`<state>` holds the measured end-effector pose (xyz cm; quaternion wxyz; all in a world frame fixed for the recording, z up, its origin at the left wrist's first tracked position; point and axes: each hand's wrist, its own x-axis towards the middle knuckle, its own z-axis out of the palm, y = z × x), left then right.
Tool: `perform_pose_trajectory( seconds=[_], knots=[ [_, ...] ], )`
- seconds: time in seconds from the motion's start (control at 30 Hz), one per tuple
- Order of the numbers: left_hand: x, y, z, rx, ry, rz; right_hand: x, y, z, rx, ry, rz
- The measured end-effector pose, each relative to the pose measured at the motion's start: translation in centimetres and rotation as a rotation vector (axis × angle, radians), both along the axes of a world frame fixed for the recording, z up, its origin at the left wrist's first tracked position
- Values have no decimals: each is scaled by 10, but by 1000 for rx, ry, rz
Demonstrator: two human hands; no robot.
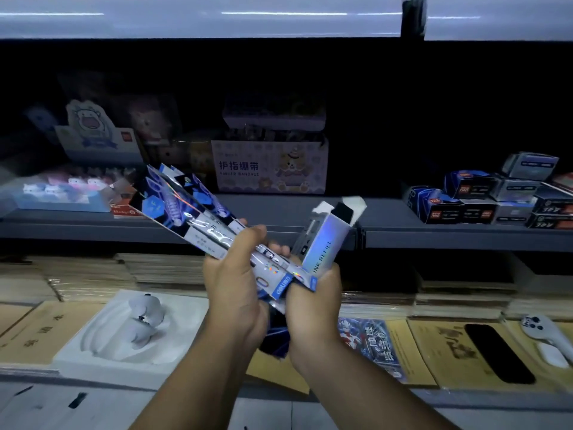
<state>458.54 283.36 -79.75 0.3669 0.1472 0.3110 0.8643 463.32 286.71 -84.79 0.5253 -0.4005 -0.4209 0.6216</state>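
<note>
The left hand (235, 274) grips a fan of long boxes (186, 209) pointing up-left before the shelf (403, 235), while the right hand (313, 308) holds a refill box (322, 240) tilted up-right, top flap (352, 202) seemingly open.

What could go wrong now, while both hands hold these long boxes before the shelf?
The left hand grips several fanned boxes by one end only, so one might slip out. The ink refill box in the right hand has its top flap open, so anything inside could fall out if it tips.
</note>
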Motion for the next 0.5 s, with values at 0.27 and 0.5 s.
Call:
perform_pose_trajectory(
  seconds=[0.27,0.5],
  knots=[
    [-34,-11,-8,-30,187,-62,24,6,-2,129,-277,280],
    [-14,-15,-13,-104,163,-19,27,4,-5,-98,-16,67]
  ],
)
